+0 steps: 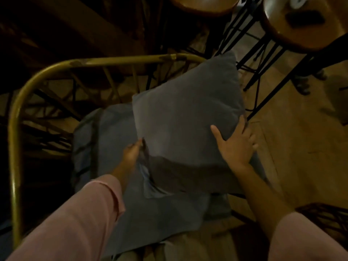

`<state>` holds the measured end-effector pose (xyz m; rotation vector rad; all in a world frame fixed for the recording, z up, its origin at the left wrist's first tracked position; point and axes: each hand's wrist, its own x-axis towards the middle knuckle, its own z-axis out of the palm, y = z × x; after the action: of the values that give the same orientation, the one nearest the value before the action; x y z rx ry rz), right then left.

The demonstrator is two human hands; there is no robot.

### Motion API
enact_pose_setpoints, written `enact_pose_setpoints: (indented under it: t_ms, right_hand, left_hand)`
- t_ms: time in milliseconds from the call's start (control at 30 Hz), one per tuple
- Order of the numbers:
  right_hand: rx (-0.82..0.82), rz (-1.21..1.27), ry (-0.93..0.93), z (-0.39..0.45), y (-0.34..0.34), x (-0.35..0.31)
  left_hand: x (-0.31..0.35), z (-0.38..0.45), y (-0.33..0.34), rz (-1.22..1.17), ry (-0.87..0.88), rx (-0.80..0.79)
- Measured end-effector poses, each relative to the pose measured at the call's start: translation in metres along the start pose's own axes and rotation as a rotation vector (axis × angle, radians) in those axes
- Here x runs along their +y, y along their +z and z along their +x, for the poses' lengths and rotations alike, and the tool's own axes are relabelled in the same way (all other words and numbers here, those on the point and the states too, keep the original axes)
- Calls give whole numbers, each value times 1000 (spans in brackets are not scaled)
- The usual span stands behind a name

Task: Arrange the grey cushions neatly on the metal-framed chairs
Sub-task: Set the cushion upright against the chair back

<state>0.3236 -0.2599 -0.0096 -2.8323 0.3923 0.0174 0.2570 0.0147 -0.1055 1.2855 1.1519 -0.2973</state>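
A square grey cushion (pixel 184 117) is held tilted above the seat of a metal-framed chair (pixel 56 66), whose brass-coloured tube curves round the back and left side. My left hand (pixel 131 153) pinches the cushion's lower left edge. My right hand (pixel 235 146) grips its lower right corner, thumb on the front face. Beneath it a flatter blue-grey seat cushion (pixel 105 144) lies on the chair seat, with its front part reaching toward me.
Two round wooden stools, one (pixel 203 6) at top centre and one (pixel 293 32) at top right, stand on thin black legs. The wooden floor (pixel 293 147) lies to the right. A dark woven object (pixel 323 217) is at the lower right. The left side is very dark.
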Motion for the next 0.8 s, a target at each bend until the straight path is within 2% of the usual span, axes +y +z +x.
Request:
enact_pose_setpoints:
  t_ms: [167, 267, 367, 433, 533, 700, 800]
  right_hand:
    - [89, 27, -33, 9, 21, 12]
    - [162, 161, -51, 11, 32, 20]
    - [157, 375, 4, 25, 37, 24]
    - [112, 560, 108, 35, 35, 24]
    - [15, 710, 166, 28, 35, 28]
    - [-276, 785, 193, -34, 51, 45]
    - [-444, 782, 245, -74, 66, 57]
  left_hand:
    - [0, 40, 42, -101, -80, -38]
    - [-11, 51, 53, -55, -184, -41]
    - [-16, 55, 51, -105, -150, -124]
    - [-18, 55, 41, -159, -94, -133]
    - [-40, 44, 13, -236, -65, -38]
    - [-82, -10, -53, -240, -57, 173]
    - [-101, -31, -96, -175, -24, 160]
